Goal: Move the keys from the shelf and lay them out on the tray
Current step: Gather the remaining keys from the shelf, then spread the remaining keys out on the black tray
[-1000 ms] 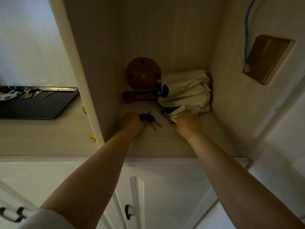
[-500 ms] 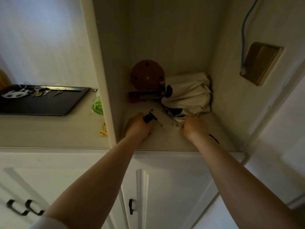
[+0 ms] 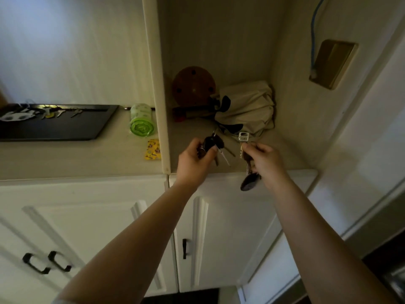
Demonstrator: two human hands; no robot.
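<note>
- Head view: the left hand [image 3: 192,159] is gripping a dark bunch of keys [image 3: 213,143] above the shelf [image 3: 271,154].
- The right hand [image 3: 263,161] is pinching a second key bunch [image 3: 246,159], its fob dangling.
- The tray [image 3: 65,128] is lying well apart, left.

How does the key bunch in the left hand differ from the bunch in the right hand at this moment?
The left hand grips a bunch with a dark bulky fob on top, its keys fanning out toward the right. The right hand pinches a bunch with a silver rectangular tag above and a dark oval fob dangling below the shelf edge. Both are lifted, held in front of the beige cloth bag.
</note>
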